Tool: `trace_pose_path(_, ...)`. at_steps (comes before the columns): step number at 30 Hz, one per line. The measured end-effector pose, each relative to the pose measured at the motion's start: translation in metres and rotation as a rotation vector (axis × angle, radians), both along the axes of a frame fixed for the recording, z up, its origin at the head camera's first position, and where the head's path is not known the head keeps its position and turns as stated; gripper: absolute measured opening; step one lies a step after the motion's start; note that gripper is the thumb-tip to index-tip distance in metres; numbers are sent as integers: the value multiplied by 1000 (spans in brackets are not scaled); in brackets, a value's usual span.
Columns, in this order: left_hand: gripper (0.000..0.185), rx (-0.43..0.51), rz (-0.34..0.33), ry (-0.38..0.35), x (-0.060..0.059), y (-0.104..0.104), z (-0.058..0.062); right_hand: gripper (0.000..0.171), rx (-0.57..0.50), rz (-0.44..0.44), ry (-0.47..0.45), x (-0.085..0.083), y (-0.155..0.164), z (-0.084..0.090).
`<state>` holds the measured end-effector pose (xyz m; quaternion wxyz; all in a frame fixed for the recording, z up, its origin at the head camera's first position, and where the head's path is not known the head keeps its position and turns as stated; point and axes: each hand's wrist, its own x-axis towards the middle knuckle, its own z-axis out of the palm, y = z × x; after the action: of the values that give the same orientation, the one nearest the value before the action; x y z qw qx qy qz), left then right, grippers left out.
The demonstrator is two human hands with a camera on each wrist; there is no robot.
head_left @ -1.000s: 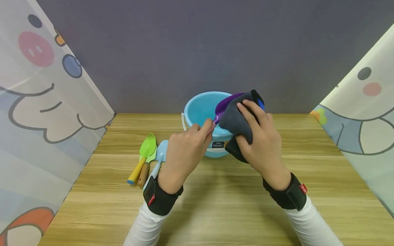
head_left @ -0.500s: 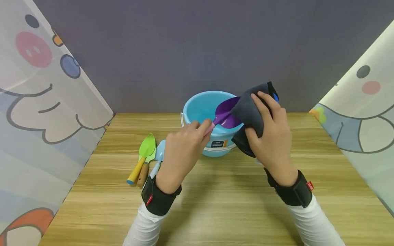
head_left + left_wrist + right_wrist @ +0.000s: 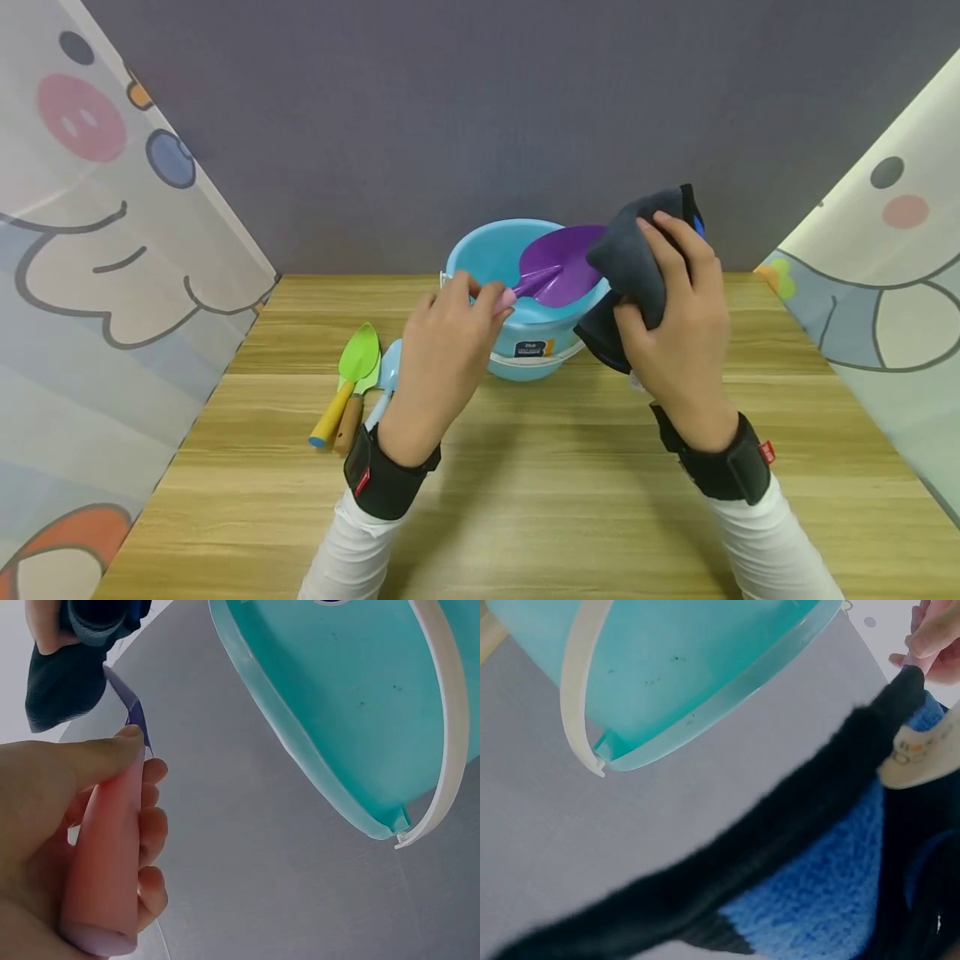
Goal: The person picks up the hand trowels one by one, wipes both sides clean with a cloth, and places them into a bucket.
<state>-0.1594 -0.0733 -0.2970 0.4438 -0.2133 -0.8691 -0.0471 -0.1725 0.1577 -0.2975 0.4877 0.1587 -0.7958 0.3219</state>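
My left hand (image 3: pixel 442 358) grips the pink handle of a purple garden trowel (image 3: pixel 558 267), its blade tilted over the mouth of a light blue bucket (image 3: pixel 480 254). In the left wrist view the fingers wrap round the pink handle (image 3: pixel 105 855), with the thumb along its top. A bunched dark grey cloth (image 3: pixel 630 258) is held in my right hand (image 3: pixel 686 325) at the blade's tip, over the bucket's right rim. Whether cloth and blade touch is unclear. Fluffy blue shows on the cloth's other side (image 3: pixel 817 877) in the right wrist view.
Left of the bucket lie a green trowel with a yellow handle (image 3: pixel 330 417), another with a brown handle (image 3: pixel 349 421), and a light blue one (image 3: pixel 389 367). All rest on the wooden table (image 3: pixel 570 517). A grey panel (image 3: pixel 480 117) stands behind.
The right hand has drawn the cloth to the right and upward along the blade, uncovering more of the purple. The left hand has shifted slightly left, and the blade has turned to face up more.
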Motion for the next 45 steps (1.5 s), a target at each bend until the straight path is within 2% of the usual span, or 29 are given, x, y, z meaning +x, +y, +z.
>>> trace_pose_path(9,32,-14,20,-6,-3,-1,-1,54,-111,41,94,2,-4,4)
trace_pose_path(17,29,-3,10,-35,-4,-1,-1,48,-196,55,260,3,-15,4)
trace_pose_path(20,29,22,-8,-61,-3,0,-1,46,-196,63,314,4,-18,4)
trace_pose_path(24,33,94,-63,-127,-2,1,-1,44,-145,92,360,6,-22,1)
trace_pose_path(30,52,266,-191,-295,4,2,1,41,-19,180,376,6,-33,-8)
trace_pose_path(34,36,298,-240,-368,8,3,3,39,82,193,369,6,-36,-15)
trace_pose_path(37,24,290,-265,-394,10,4,5,42,148,194,373,7,-38,-19)
trace_pose_path(39,23,282,-283,-402,11,4,6,44,177,192,380,7,-39,-20)
trace_pose_path(45,25,247,-341,-351,12,4,3,50,226,208,355,8,-39,-21)
